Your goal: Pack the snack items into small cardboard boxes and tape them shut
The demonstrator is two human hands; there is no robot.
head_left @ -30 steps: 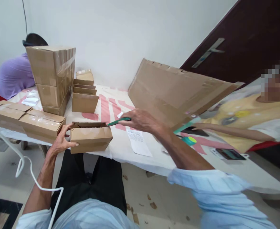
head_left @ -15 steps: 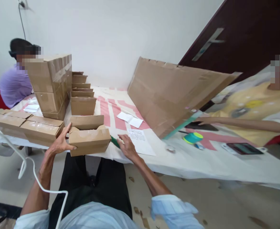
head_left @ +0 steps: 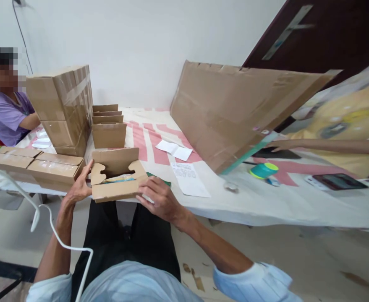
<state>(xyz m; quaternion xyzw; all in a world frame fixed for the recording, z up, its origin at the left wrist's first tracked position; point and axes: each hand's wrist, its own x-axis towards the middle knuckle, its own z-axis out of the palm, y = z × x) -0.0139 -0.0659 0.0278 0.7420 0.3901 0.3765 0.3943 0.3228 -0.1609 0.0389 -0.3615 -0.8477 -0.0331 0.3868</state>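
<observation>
A small brown cardboard box stands at the near edge of the table with its lid flaps up; something pale shows inside it. My left hand grips its left end, thumb on the front. My right hand holds its right end, fingers curled on the corner. A green pen-like tool lies on the table just behind my right hand, partly hidden.
Two flat taped boxes lie left; a tall taped carton stack and a row of small boxes stand behind. A big cardboard sheet leans at right. Paper slips, a teal tape roll, a phone. Two other people sit nearby.
My right hand set the green tool down on the table and came to the box's right end. The box lid, shut before, now stands up.
</observation>
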